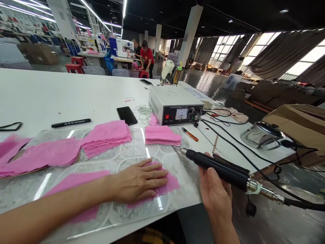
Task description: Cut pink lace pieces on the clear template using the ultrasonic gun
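My left hand (142, 181) lies flat, fingers stretched out, on a pink fabric piece (174, 181) on a clear plastic template (106, 217). In my right hand (215, 189) is a black corded ultrasonic cutter (218, 167), with my fingers wrapped round its barrel. Its thin metal tip points left, close to the near edge of a small folded stack of pink fabric (162, 135). Another pink piece (76, 179) lies partly hidden beneath my left forearm. Behind it are a layered pink stack (108, 135) and a long pink strip (50, 154).
A grey control box (177, 105) with a dial stands behind, its cables (236, 145) running right. Around it lie a black phone (127, 115), a marker (71, 123), orange snips (190, 134) and a glass pot (264, 135). A person in red (147, 56) bends over farther back.
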Action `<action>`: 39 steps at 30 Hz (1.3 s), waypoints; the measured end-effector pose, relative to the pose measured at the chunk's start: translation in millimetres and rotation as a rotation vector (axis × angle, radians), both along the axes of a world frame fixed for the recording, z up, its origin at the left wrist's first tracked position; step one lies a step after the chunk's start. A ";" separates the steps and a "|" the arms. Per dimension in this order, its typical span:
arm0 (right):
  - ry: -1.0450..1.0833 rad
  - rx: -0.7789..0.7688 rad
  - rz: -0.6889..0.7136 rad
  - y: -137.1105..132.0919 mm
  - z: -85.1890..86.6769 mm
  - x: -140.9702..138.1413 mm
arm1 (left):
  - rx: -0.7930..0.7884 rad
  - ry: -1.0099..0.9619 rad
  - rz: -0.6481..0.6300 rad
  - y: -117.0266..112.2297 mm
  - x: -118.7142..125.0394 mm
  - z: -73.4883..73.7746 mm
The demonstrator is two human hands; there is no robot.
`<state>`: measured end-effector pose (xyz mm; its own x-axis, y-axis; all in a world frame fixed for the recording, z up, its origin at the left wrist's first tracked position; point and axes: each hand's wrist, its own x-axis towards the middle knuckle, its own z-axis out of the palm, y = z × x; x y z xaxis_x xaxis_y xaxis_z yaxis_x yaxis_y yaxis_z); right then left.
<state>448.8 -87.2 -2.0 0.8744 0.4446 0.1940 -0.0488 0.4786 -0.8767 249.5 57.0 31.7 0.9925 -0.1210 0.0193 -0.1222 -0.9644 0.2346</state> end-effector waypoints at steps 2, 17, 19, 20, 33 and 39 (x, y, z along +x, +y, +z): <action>0.051 0.021 -0.023 7.1 1.0 -0.6 | -0.015 0.034 0.012 -0.8 1.4 -1.3; 0.088 0.218 -0.252 -0.3 32.7 18.3 | -0.060 -0.050 0.021 -2.9 1.7 -6.0; 0.007 0.202 -0.218 -12.6 36.8 20.9 | -0.050 -0.055 0.013 -3.6 2.0 -6.7; -0.029 0.184 -0.191 -18.2 38.6 21.8 | -0.047 -0.057 0.010 -4.0 2.2 -6.8; -0.183 0.086 0.070 -31.2 39.5 18.1 | -0.033 -0.097 0.006 -6.1 2.9 -8.1; -0.187 0.079 0.068 -31.2 38.7 19.5 | -0.034 -0.082 0.012 -6.5 2.9 -10.2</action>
<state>468.3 -118.3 36.7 0.7885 0.4783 0.3867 0.0769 0.5472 -0.8335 252.3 50.5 21.4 0.9888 -0.1066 0.1043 -0.1304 -0.9575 0.2574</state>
